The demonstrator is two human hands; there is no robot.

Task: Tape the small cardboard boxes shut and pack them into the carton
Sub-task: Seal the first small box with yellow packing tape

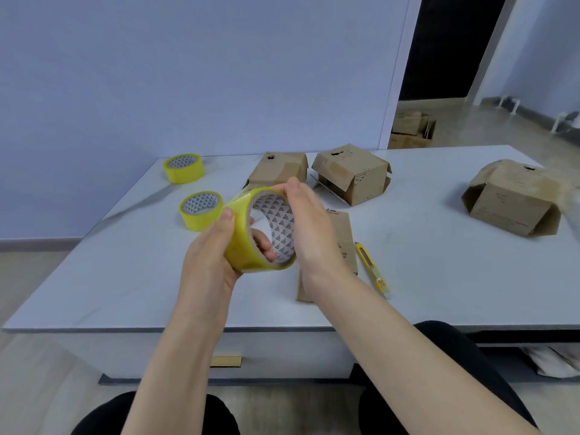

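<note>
My left hand [216, 246] grips a yellow tape roll [241, 243] above the table, thumb on its outer face and fingers through the core. My right hand [309, 224] is at the roll's upper right rim, fingertips on the tape edge near the top; whether they pinch the end is unclear. Under my right forearm lies a small cardboard box [342, 243], partly hidden. Two more small boxes [282, 169] [353, 174] stand behind, flaps loose. A further box [514, 200] sits at the far right with open flaps.
Two spare yellow tape rolls [183, 167] [201, 210] lie on the left of the white table [439, 262]. A yellow utility knife [372, 268] lies right of the near box. Cardboard cartons [411, 128] sit on the floor beyond the table.
</note>
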